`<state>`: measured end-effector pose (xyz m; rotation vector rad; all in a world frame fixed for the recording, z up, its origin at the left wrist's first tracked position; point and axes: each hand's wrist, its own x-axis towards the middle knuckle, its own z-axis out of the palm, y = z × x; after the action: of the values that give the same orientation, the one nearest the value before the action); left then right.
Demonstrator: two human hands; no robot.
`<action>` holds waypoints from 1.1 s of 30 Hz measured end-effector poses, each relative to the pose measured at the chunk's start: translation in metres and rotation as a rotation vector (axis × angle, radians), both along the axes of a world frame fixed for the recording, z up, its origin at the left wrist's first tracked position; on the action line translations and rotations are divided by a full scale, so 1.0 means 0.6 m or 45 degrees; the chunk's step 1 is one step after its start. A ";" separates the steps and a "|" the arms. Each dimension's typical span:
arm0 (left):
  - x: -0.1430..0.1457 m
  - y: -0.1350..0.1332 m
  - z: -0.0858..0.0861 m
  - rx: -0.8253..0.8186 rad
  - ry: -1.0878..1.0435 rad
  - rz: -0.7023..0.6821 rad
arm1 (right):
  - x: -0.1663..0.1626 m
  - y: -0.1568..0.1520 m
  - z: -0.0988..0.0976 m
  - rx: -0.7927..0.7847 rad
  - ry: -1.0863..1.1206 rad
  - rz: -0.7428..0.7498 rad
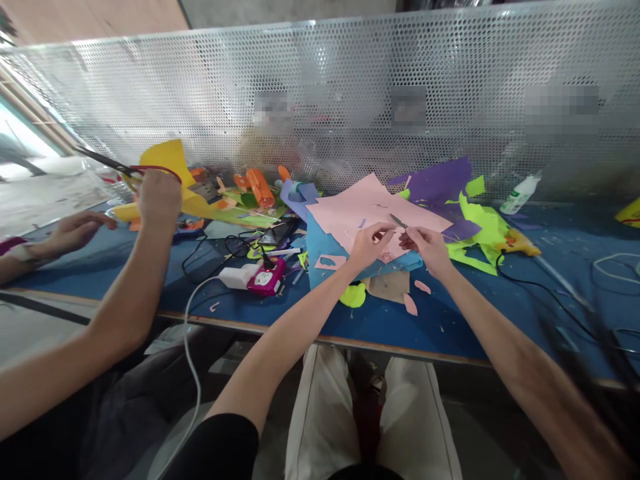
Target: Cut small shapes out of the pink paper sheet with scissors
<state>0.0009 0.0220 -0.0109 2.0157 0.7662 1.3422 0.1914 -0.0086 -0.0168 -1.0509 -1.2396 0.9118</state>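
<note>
My right hand is closed around a small scissors-like tool with a dark pointed blade that sticks up and to the left; its handle is hidden by the fingers. Close beside it, my left hand has its fingers curled in a pinch, and what they hold cannot be made out. Both hands are over large pink sheets, which overlie a light blue sheet. A pink scrap with a cut-out hole lies left of my left hand.
At the left, a co-worker's hand holds up scissors near yellow sheet. A magenta power adapter with a white cable sits left of my forearm. Purple sheet, lime scraps, a glue bottle and a glue gun lie right.
</note>
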 end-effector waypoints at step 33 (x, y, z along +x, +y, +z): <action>-0.004 -0.010 0.011 -0.074 0.097 0.020 | 0.002 -0.008 0.010 0.056 -0.158 -0.017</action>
<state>-0.0015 0.0162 -0.0042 2.0289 0.8476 1.2434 0.1928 -0.0136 -0.0105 -1.0928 -1.3476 0.8153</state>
